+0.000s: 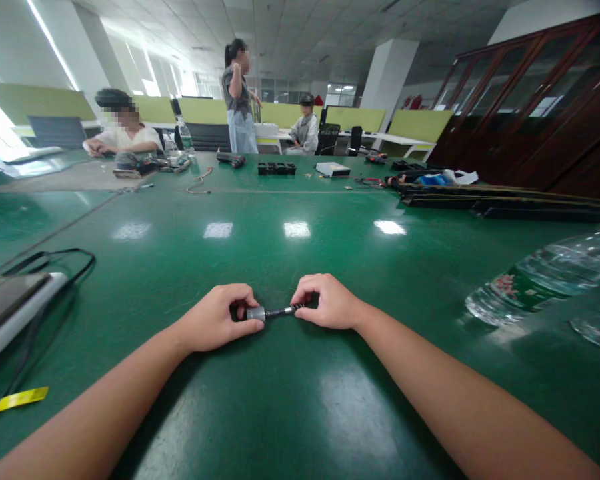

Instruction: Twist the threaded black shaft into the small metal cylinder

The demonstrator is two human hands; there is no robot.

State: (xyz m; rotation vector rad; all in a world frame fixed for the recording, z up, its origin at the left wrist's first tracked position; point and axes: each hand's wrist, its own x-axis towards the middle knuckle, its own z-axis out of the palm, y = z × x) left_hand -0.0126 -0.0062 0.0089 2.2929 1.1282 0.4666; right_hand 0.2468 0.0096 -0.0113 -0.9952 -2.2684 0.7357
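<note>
Between my hands, low over the green table (260, 253), is a small grey metal cylinder (256, 314) with a thin dark shaft (279, 313) running out to the right. My left hand (215, 320) is closed on the cylinder, thumb in front and fingers behind. At the shaft's far end sits a dark, ridged piece that looks like a spring or spiral. My right hand (330, 303) pinches that end between thumb and fingertips. Its tip is hidden by the fingers, and the exact kind of part cannot be made out.
Clear plastic water bottles (540, 277) lie at the right. A white device (15, 307) with a black cord is at the left. Across the table are a black part (277, 169), a pale box (333, 169) and long dark strips (480, 197). Several people are beyond.
</note>
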